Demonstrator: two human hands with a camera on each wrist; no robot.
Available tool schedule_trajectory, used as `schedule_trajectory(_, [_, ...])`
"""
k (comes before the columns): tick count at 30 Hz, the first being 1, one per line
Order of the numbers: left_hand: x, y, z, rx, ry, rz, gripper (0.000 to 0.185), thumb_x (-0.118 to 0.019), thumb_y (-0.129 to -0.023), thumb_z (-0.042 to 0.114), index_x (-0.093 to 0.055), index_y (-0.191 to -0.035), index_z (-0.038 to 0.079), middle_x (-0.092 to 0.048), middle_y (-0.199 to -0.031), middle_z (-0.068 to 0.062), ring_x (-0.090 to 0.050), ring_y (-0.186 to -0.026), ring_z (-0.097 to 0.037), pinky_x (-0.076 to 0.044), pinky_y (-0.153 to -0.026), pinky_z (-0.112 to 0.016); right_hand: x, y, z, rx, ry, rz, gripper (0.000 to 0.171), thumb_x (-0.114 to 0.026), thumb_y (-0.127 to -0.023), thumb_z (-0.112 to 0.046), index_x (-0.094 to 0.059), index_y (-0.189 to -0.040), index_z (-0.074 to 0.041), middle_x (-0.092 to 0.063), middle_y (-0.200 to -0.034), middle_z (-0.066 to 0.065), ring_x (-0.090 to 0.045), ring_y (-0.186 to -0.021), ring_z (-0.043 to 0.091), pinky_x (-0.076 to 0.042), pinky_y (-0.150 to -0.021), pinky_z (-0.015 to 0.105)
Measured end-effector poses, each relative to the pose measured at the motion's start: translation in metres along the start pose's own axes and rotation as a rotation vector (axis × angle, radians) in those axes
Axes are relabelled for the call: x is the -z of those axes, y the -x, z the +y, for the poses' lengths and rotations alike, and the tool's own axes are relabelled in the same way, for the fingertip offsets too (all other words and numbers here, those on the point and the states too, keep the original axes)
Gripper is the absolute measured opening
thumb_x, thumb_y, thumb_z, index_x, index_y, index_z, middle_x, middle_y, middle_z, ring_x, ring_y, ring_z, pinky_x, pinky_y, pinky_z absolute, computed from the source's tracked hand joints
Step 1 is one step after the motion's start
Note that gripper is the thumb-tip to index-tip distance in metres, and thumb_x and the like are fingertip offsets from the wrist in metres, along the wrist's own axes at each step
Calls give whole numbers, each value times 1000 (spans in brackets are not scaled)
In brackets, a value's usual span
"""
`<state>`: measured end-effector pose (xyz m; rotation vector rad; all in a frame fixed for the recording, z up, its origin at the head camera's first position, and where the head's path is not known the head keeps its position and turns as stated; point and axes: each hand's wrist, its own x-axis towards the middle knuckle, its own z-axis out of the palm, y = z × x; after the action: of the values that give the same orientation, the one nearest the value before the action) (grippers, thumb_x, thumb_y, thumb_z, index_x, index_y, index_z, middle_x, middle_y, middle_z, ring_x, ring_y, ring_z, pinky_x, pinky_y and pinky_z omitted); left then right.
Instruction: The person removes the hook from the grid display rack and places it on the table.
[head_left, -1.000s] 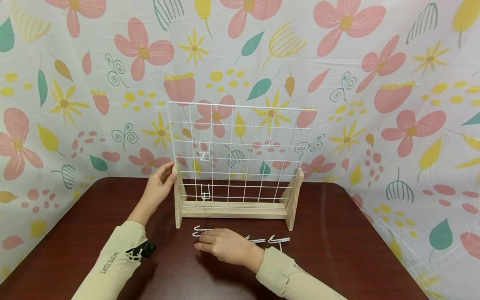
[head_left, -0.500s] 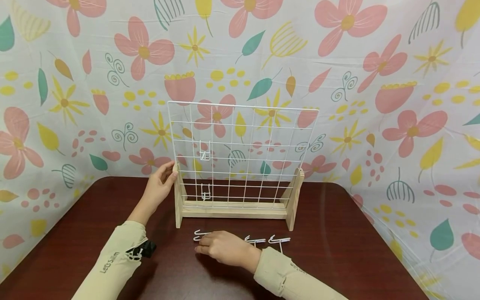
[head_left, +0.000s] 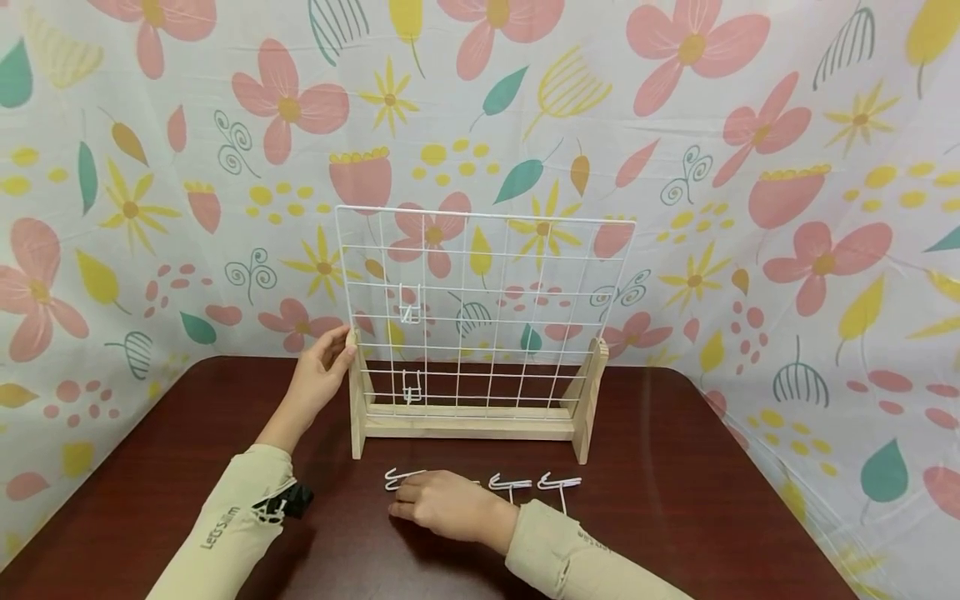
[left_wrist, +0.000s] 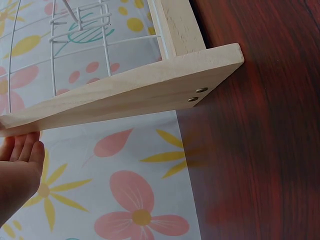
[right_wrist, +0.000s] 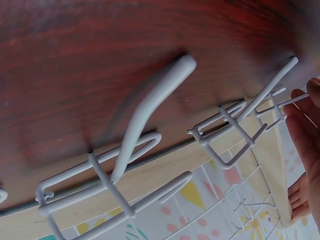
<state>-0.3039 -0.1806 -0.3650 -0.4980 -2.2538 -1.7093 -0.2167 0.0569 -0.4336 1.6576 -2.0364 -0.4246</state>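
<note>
A white wire grid panel (head_left: 480, 214) stands upright in a pale wooden stand (head_left: 468, 428). My left hand (head_left: 318, 367) holds the top of the stand's left upright, thumb in front; the left wrist view shows its fingers (left_wrist: 22, 150) against the wood. Just in front of the stand, my right hand (head_left: 457, 508) pinches a white wire hook (head_left: 408, 474) low over the table. The hand hides part of this hook in the head view; in the right wrist view its prong (right_wrist: 295, 100) runs between the fingertips. Two hooks (head_left: 410, 314) (head_left: 412, 393) hang on the grid's left side.
Two more white wire hooks (head_left: 512, 483) (head_left: 558, 482) lie in a row on the dark red table (head_left: 675, 517), right of the right hand. A flower-patterned cloth (head_left: 720, 317) hangs behind the table and along its sides.
My right hand has moved slightly toward the table's near side, and the hook in it has come along, away from the stand. The left hand has stayed on the upright.
</note>
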Motion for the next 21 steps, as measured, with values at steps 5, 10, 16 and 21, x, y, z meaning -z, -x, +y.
schedule_trajectory(5, [-1, 0, -1, -1, 4, 4, 48, -50, -101, 13, -37, -143, -5, -50, -134, -28, -48, -124, -34, -43, -87, -8, 1, 0, -3, -2, 28, -8, 24, -66, -84, -17, -73, -106, -23, -64, -97, -11, -58, -99, 5, -46, -90, 17])
schedule_trajectory(10, [-1, 0, -2, -4, 10, 4, 47, -50, -101, 12, -37, -143, -5, -50, -134, -28, -48, -123, -35, -43, -86, -8, 2, 0, -6, -7, 54, -44, 22, -63, -87, -21, -72, -106, -24, -64, -100, -11, -57, -102, 6, -45, -91, 17])
schedule_trajectory(16, [-1, 0, 0, -9, 13, 5, 47, -50, -101, 11, -38, -143, -5, -50, -133, -28, -48, -122, -34, -43, -86, -8, 2, -1, -9, 10, 84, -40, 20, -60, -88, -23, -72, -104, -24, -64, -98, -12, -58, -99, 6, -45, -92, 17])
schedule_trajectory(21, [-2, 0, 0, -27, 14, 12, 47, -50, -101, 12, -38, -142, -6, -50, -132, -29, -49, -120, -33, -43, -87, -8, 3, -2, -10, 25, 89, -26, 18, -59, -89, -24, -72, -101, -25, -64, -96, -12, -59, -97, 6, -46, -90, 18])
